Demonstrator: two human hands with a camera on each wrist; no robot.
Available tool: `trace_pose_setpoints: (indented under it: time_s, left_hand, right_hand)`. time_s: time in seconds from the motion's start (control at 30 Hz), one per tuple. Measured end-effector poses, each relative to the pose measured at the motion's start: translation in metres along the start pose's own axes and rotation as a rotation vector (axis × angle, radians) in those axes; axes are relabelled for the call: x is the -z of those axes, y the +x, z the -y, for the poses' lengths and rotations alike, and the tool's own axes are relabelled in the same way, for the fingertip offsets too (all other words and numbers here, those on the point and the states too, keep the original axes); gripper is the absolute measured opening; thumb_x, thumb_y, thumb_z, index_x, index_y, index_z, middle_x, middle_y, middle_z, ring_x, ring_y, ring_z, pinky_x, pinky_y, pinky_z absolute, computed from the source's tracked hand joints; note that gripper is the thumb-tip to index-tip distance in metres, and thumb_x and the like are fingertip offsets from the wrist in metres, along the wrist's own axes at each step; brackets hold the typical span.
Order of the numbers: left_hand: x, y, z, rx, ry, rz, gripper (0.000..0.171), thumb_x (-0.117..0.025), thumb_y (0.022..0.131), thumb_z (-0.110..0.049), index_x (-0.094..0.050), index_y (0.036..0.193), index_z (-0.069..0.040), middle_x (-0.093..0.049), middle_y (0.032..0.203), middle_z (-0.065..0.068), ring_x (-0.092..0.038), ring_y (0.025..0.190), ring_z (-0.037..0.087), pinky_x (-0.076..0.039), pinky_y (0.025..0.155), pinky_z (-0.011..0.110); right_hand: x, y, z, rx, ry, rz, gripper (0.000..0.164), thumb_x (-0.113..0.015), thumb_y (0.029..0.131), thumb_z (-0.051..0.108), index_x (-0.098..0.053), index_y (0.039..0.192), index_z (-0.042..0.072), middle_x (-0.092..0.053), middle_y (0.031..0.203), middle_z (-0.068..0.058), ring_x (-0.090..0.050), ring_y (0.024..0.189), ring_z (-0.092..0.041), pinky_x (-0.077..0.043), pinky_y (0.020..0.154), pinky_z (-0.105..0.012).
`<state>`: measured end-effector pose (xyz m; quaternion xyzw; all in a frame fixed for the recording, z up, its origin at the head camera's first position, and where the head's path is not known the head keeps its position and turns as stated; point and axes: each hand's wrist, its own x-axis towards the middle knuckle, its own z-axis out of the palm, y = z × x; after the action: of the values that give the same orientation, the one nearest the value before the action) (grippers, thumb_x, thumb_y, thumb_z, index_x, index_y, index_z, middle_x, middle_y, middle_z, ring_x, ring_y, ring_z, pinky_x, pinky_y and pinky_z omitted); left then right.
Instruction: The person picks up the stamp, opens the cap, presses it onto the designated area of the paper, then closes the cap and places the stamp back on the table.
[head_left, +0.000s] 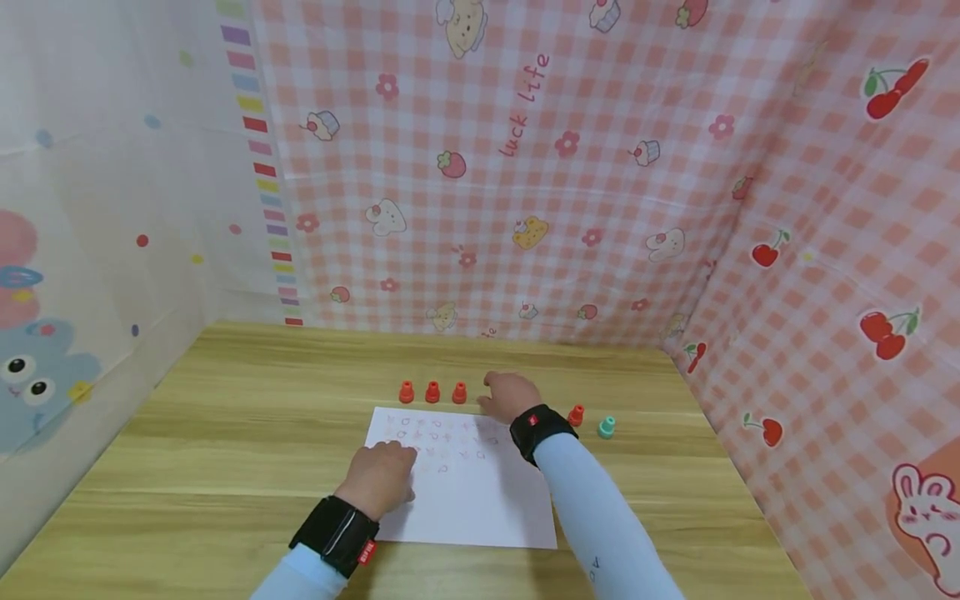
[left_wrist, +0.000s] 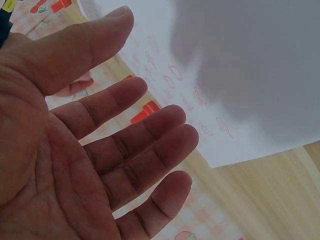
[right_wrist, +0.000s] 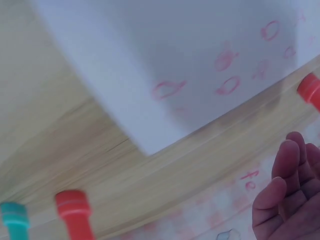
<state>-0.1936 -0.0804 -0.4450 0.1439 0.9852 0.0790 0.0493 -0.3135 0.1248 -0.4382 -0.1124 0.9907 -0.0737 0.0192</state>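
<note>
A white sheet of paper [head_left: 480, 508] lies on the table, its upper part covered with small pink and red printed marks [right_wrist: 230, 85]. Over the sheet's left side is my left hand [head_left: 381, 477]; the left wrist view shows its fingers [left_wrist: 165, 150] spread loosely with nothing in them. My right hand [head_left: 510, 396] hovers at the sheet's far edge, its fingers bent loosely and holding nothing. Nearest to it on the left stands a small red stamp-shaped piece [head_left: 459, 392], beside two more red pieces [head_left: 432, 392] in a row.
Right of the sheet, partly behind my right wrist, stand another red piece [head_left: 576, 415] and a teal one [head_left: 607, 427]. Patterned cloth walls [head_left: 480, 208] enclose the wooden table [head_left: 247, 417] at the back, left and right.
</note>
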Motion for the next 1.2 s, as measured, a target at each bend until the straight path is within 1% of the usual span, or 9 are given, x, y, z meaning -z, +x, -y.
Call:
trace_pose_setpoints:
  time_s: [0.2, 0.3, 0.47, 0.53, 0.7, 0.8, 0.93, 1.03, 1.2]
  left_hand:
    - [0.000, 0.001, -0.002, -0.001, -0.010, 0.017, 0.037, -0.089, 0.072, -0.019, -0.070, 0.101, -0.004, -0.063, 0.081, 0.010, -0.059, 0.075, 0.027, -0.050, 0.074, 0.048]
    - [-0.001, 0.001, 0.000, 0.001, -0.008, 0.013, 0.038, -0.089, 0.072, -0.019, -0.070, 0.101, -0.004, -0.063, 0.081, 0.011, -0.059, 0.076, 0.028, -0.050, 0.073, 0.048]
    - [-0.002, 0.000, 0.002, 0.000, -0.001, 0.021, 0.039, -0.089, 0.071, -0.019, -0.070, 0.102, -0.004, -0.064, 0.083, 0.012, -0.061, 0.078, 0.030, -0.050, 0.073, 0.050]
    - [-0.002, 0.000, 0.002, 0.000, -0.004, 0.026, 0.039, -0.089, 0.072, -0.019, -0.070, 0.102, -0.004, -0.064, 0.083, 0.011, -0.061, 0.078, 0.030, -0.050, 0.074, 0.050]
    - [-0.002, 0.000, 0.003, 0.008, -0.003, 0.022, 0.039, -0.089, 0.072, -0.019, -0.070, 0.103, -0.004, -0.064, 0.084, 0.011, -0.061, 0.079, 0.030, -0.050, 0.075, 0.050]
    - [-0.002, 0.000, 0.003, 0.013, 0.000, 0.023, 0.039, -0.089, 0.073, -0.020, -0.071, 0.103, -0.004, -0.064, 0.084, 0.012, -0.062, 0.079, 0.030, -0.050, 0.075, 0.050]
    - [-0.003, 0.000, 0.003, 0.022, -0.009, 0.033, 0.038, -0.088, 0.073, -0.020, -0.070, 0.102, -0.004, -0.064, 0.082, 0.011, -0.061, 0.078, 0.029, -0.050, 0.075, 0.050]
    - [-0.005, 0.001, 0.003, 0.025, -0.022, 0.040, 0.036, -0.088, 0.073, -0.020, -0.070, 0.100, -0.005, -0.063, 0.081, 0.010, -0.060, 0.076, 0.028, -0.050, 0.075, 0.049]
    - [-0.007, 0.001, 0.004, 0.021, -0.026, 0.035, 0.035, -0.088, 0.073, -0.020, -0.071, 0.100, -0.004, -0.063, 0.080, 0.010, -0.060, 0.075, 0.028, -0.050, 0.074, 0.049]
  right_hand:
    - [-0.008, 0.010, 0.017, 0.018, 0.024, 0.007, 0.039, -0.070, 0.094, 0.029, -0.064, 0.126, 0.007, -0.071, 0.111, -0.008, -0.067, 0.097, -0.023, -0.051, 0.091, -0.038]
    - [-0.013, 0.016, 0.023, 0.037, 0.039, 0.005, 0.039, -0.071, 0.094, 0.028, -0.064, 0.125, 0.006, -0.072, 0.106, -0.009, -0.066, 0.090, -0.023, -0.052, 0.087, -0.037]
    - [-0.021, 0.024, 0.031, 0.058, 0.000, -0.012, 0.037, -0.072, 0.093, 0.031, -0.065, 0.119, 0.005, -0.068, 0.088, -0.005, -0.058, 0.072, -0.018, -0.051, 0.072, -0.033]
    - [-0.023, 0.027, 0.033, 0.059, -0.023, -0.018, 0.039, -0.072, 0.092, 0.032, -0.064, 0.120, 0.006, -0.068, 0.087, -0.005, -0.058, 0.070, -0.018, -0.051, 0.070, -0.032]
    - [-0.028, 0.029, 0.036, 0.077, -0.038, -0.035, 0.044, -0.072, 0.092, 0.030, -0.061, 0.128, 0.007, -0.071, 0.093, -0.008, -0.063, 0.074, -0.018, -0.054, 0.074, -0.033]
    - [-0.030, 0.029, 0.035, 0.096, -0.020, -0.055, 0.032, -0.071, 0.094, 0.025, -0.064, 0.119, 0.007, -0.071, 0.089, -0.007, -0.061, 0.071, -0.018, -0.054, 0.072, -0.033]
    - [-0.034, 0.030, 0.030, 0.129, 0.003, -0.090, 0.012, -0.072, 0.092, 0.015, -0.066, 0.098, 0.007, -0.067, 0.079, -0.005, -0.057, 0.065, -0.017, -0.052, 0.067, -0.032]
    - [-0.038, 0.031, 0.025, 0.129, 0.011, -0.095, 0.010, -0.073, 0.090, 0.011, -0.064, 0.091, 0.007, -0.065, 0.075, -0.003, -0.055, 0.063, -0.016, -0.051, 0.065, -0.032]
    - [-0.040, 0.033, 0.019, 0.099, 0.024, -0.074, 0.009, -0.072, 0.091, 0.011, -0.064, 0.091, 0.006, -0.066, 0.077, -0.005, -0.057, 0.066, -0.018, -0.051, 0.069, -0.034]
